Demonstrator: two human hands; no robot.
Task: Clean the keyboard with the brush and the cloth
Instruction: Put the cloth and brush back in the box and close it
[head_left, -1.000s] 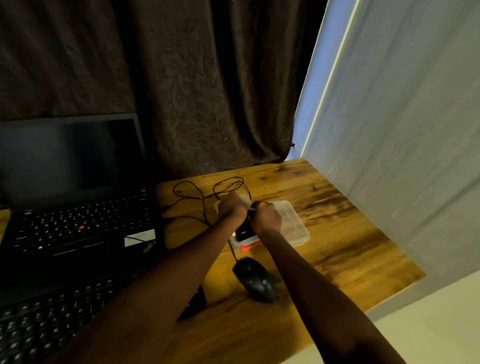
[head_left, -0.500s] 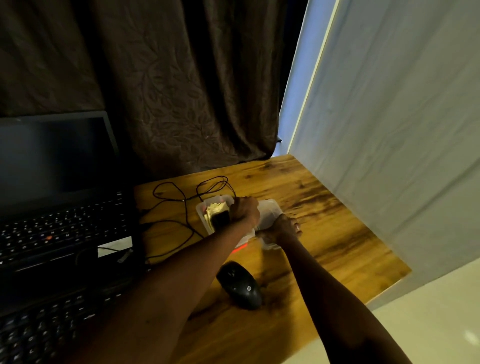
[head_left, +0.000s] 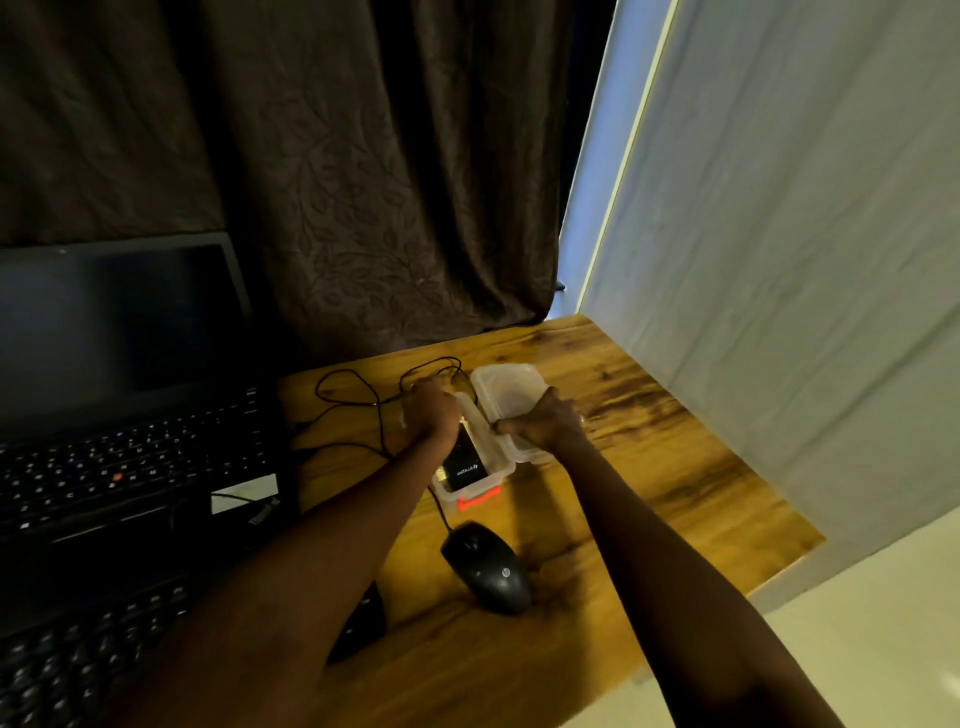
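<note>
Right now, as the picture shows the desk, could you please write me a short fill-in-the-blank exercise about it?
1. The right hand holds the ___ of the clear plastic box.
2. The mouse is ___ in colour.
3. The laptop stands to the ___ of the box.
Missing words: lid, black, left.

We see through one wide-angle camera worn on the head, facing forward and down along both forearms onto the right end of a wooden desk (head_left: 649, 493). The left hand (head_left: 434, 415) and right hand (head_left: 550, 423) sit close, mid-frame; curtain (head_left: 389, 182) and wall (head_left: 805, 260) fill the top.
</note>
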